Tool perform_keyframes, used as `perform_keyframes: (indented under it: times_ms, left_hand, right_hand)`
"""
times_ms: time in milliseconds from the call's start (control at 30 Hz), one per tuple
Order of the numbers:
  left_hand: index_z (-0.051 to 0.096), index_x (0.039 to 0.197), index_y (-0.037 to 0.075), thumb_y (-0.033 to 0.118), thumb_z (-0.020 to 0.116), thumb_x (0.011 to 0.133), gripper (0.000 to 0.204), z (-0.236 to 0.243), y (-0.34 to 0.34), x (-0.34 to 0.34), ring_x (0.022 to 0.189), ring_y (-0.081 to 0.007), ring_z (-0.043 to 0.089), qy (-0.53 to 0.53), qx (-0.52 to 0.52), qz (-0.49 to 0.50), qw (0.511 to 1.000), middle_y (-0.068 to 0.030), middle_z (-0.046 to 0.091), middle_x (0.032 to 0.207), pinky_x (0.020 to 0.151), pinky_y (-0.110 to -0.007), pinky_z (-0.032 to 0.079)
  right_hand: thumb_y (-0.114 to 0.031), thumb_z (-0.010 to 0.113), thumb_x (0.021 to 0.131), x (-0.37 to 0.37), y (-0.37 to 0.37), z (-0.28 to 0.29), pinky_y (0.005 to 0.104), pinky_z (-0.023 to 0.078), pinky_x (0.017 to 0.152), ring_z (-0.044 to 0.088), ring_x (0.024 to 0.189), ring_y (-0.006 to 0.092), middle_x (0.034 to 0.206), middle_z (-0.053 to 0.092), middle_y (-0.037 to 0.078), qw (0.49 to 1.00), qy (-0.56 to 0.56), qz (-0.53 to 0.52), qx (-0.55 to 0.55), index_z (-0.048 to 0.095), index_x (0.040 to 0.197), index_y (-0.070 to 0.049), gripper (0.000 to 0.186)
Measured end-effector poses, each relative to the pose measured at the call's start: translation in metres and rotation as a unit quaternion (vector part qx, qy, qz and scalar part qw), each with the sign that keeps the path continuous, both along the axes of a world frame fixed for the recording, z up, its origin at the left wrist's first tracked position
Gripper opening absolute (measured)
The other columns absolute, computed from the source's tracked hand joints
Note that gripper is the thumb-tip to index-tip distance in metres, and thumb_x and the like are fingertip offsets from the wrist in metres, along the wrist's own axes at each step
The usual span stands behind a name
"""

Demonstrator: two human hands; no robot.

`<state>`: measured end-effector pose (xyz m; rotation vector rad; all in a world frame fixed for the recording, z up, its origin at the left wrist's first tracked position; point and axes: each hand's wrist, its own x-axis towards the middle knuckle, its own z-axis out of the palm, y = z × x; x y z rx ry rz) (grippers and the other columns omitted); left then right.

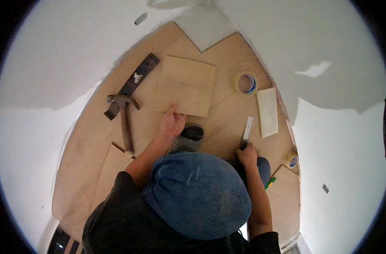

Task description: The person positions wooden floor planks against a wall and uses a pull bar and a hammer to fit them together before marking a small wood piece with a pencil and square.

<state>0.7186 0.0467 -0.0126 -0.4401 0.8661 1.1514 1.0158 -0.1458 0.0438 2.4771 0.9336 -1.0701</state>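
My left hand [172, 123] grips the near edge of a thin, light-brown wooden board [188, 84], with the thumb lying on its top face. The board rests on or just above the wood-toned floor planks; I cannot tell which. Toward the right, my right hand [247, 155] is closed round the dark handle of a square with a short silver blade [247, 128]. The blade points away from me, and some of the handle is hidden by the fingers.
A hammer [125, 122] lies left, across a long dark flat bar [140, 74]. Right are a tape roll [247, 83], a pale rectangular block [267, 112], another tape roll [291, 161] and a green-handled tool [270, 183]. White walls flank the planks; bare grey floor [203, 26] shows beyond.
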Motion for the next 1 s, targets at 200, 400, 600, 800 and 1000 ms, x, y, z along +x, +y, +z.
perform_keyframes:
  times_ms: [200,400,600,800,1000]
  left_hand:
    - [0.050,0.144,0.009,0.013,0.060,0.105,0.040,0.012,0.013,-0.006,0.136,-0.0268,0.054,0.023,0.003,0.056,0.998,-0.0084,0.058,0.145,0.118,-0.048,0.043]
    - [0.053,0.142,0.008,0.034,0.054,0.109,0.042,0.012,0.003,-0.007,0.120,-0.0264,0.063,0.038,-0.053,-0.190,0.980,-0.0085,0.064,0.132,0.102,-0.041,0.052]
    - [0.060,0.130,0.006,0.035,0.058,0.106,0.037,0.020,-0.010,-0.044,0.100,-0.0203,0.067,0.256,0.157,-0.523,0.798,-0.0083,0.068,0.113,0.090,-0.034,0.052]
    - [0.063,0.132,0.009,0.024,0.065,0.100,0.036,0.040,0.054,-0.110,0.119,-0.0379,0.062,0.704,0.431,-0.494,0.273,-0.0202,0.064,0.131,0.100,-0.046,0.050]
    - [0.047,0.153,0.017,0.038,0.064,0.098,0.061,0.015,0.102,-0.060,0.148,-0.0395,0.036,0.729,0.507,-0.458,0.043,-0.0197,0.039,0.160,0.120,-0.057,0.029]
  right_hand:
    - [-0.024,0.064,0.093,-0.006,-0.008,0.018,0.0579,0.050,0.093,0.062,0.104,0.0494,0.111,0.063,0.029,0.990,0.009,0.003,0.142,0.053,0.116,0.004,0.038]
    - [-0.021,0.061,0.096,-0.048,0.070,0.044,0.0555,0.051,0.094,0.061,0.112,0.0486,0.122,0.061,0.028,0.980,0.034,0.124,0.153,0.050,0.132,0.000,0.043]
    - [-0.025,0.059,0.099,-0.070,0.173,0.032,0.0513,0.050,0.100,0.060,0.119,0.0447,0.130,0.062,0.026,0.919,-0.001,0.221,0.328,0.053,0.140,-0.003,0.047]
    - [-0.023,0.061,0.097,-0.047,0.116,0.043,0.0519,0.055,0.085,0.068,0.106,0.0379,0.109,0.070,0.017,0.933,0.196,0.301,0.027,0.070,0.106,-0.008,0.020]
    - [-0.027,0.060,0.097,-0.104,0.022,0.012,0.0481,0.056,0.089,0.067,0.108,0.0318,0.117,0.070,0.011,0.739,0.366,0.563,-0.055,0.073,0.114,-0.015,0.024]
